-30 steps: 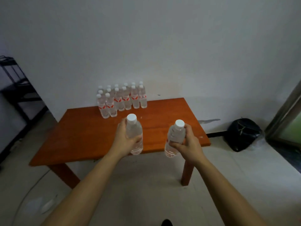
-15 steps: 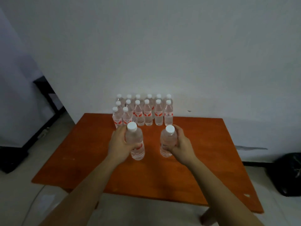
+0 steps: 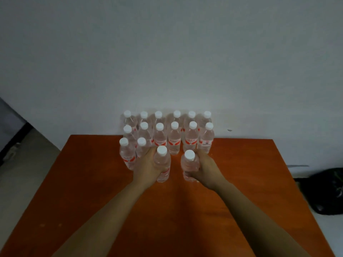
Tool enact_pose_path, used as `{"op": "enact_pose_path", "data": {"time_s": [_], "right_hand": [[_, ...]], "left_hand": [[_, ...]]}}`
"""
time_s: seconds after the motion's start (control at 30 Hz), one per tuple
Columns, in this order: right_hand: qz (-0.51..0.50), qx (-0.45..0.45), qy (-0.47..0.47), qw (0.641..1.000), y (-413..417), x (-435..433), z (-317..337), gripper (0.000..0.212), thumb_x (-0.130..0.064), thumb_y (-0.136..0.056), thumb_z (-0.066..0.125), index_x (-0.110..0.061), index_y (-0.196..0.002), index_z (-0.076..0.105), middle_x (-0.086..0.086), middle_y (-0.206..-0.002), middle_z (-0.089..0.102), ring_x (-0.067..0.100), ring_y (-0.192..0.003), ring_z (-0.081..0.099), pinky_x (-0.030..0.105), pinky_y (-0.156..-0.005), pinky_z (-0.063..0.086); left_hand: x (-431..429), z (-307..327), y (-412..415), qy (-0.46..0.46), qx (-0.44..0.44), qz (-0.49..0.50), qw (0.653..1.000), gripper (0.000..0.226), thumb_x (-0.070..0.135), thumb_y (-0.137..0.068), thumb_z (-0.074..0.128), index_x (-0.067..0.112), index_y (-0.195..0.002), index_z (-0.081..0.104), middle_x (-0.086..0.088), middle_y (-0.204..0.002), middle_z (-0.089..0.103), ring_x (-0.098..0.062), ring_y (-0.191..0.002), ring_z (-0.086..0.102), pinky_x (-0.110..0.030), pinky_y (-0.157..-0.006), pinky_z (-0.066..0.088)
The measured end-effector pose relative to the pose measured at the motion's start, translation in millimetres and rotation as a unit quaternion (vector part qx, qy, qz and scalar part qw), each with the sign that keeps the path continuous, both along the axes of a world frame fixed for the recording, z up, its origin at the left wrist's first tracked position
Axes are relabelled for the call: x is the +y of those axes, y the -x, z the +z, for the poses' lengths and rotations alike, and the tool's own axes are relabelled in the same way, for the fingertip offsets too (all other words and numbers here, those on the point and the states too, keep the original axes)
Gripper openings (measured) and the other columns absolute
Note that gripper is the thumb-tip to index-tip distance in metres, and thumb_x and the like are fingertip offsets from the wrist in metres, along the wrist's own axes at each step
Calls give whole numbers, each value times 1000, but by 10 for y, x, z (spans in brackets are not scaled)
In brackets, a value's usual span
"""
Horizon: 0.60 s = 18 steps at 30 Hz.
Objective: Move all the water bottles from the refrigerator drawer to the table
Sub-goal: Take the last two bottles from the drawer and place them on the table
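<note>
Several clear water bottles with white caps and red labels (image 3: 174,138) stand in rows at the far edge of the orange wooden table (image 3: 259,182), against the wall. My left hand (image 3: 146,167) grips one upright bottle (image 3: 162,164) just in front of the rows, beside two front bottles at the left. My right hand (image 3: 206,169) grips a second upright bottle (image 3: 189,164) a little to the right. Both held bottles are low over the tabletop; whether their bases touch it I cannot tell.
A white wall rises right behind the table. A black bag (image 3: 324,191) lies on the floor to the right of the table. Pale floor (image 3: 27,164) shows at the left, with a dark edge at the far left.
I have come closer to the table. Both hands carried their bottles forward and down, up to the front of the standing rows.
</note>
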State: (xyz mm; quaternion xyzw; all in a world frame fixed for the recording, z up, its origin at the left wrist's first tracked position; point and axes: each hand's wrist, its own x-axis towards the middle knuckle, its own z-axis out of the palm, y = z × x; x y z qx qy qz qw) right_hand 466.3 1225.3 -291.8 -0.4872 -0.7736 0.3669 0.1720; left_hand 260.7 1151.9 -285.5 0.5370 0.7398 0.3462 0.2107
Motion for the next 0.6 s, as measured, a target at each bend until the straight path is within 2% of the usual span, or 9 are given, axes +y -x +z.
{"op": "enact_pose_path", "data": {"time_s": [0.1, 0.23, 0.33, 0.4, 0.5, 0.6], "right_hand": [[-16, -13, 12, 1000, 215, 260, -133, 76, -28, -73, 86, -26, -136, 45, -4, -138, 57, 18, -128, 54, 40, -104, 46], [-4, -28, -1, 1000, 458, 575, -316, 78, -30, -72, 85, -27, -138, 45, -1, -147, 47, 21, -136, 44, 47, -112, 40], [3, -34, 3, 999, 619, 751, -455, 75, -24, -74, 85, -23, -139, 46, 4, -145, 47, 26, -135, 42, 43, -109, 39], [7, -24, 7, 1000, 704, 825, -539, 76, -20, -74, 85, -21, -140, 47, 6, -143, 50, 27, -131, 47, 39, -103, 43], [18, 2, 21, 1000, 752, 859, -681, 83, -17, -78, 82, -29, -147, 37, -1, -153, 42, 24, -136, 46, 44, -107, 47], [15, 3, 11, 1000, 735, 835, -771, 85, -16, -81, 80, -30, -149, 32, -2, -156, 37, 23, -139, 43, 40, -109, 44]], "left_hand": [[301, -156, 153, 10, 23, -6, 1000, 54, 29, -71, 83, 29, -118, 57, 10, -118, 65, -18, -106, 63, -46, -83, 54], [612, -343, 302, 6, 76, -14, 997, 44, 33, -74, 79, 31, -110, 54, 11, -106, 65, -14, -95, 61, -38, -72, 53], [762, -480, 357, 23, 94, -7, 995, 38, 32, -77, 76, 29, -109, 55, 11, -104, 65, -12, -93, 61, -32, -69, 51], [799, -553, 364, 37, 91, 6, 995, 42, 28, -78, 77, 27, -114, 55, 9, -107, 67, -16, -96, 65, -33, -72, 54], [818, -575, 354, 65, 45, 20, 997, 57, 24, -83, 77, 23, -133, 49, 2, -121, 67, -19, -107, 65, -37, -83, 56], [829, -626, 365, 82, 50, 23, 995, 65, 21, -83, 77, 18, -139, 44, -3, -131, 62, -25, -118, 61, -40, -93, 53]]}}
